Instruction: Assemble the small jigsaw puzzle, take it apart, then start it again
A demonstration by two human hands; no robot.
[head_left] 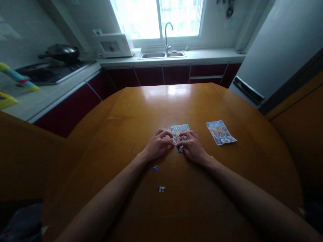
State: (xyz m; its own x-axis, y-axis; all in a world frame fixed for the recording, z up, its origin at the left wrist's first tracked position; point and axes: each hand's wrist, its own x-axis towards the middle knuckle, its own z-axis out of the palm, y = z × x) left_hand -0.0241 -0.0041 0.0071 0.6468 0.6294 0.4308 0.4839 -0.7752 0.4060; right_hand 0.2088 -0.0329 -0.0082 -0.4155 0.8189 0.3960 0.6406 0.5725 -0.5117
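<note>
A mostly assembled jigsaw puzzle with a small, colourful print lies flat on the wooden table, partly covered by my fingers. My left hand is closed with bent fingers, its fingertips against the puzzle's left edge. From the right, my right hand reaches over the lower part, its fingers closed around a dark blue and white puzzle piece at the bottom edge. Whether that piece is fully seated I cannot tell. Nearer to me lie two loose pieces, a blue puzzle piece and a white-and-blue puzzle piece.
A creased printed picture sheet lies right of the puzzle on the rounded wooden table. Beyond are a counter with a sink, a microwave and a wok on the stove. A fridge stands at right.
</note>
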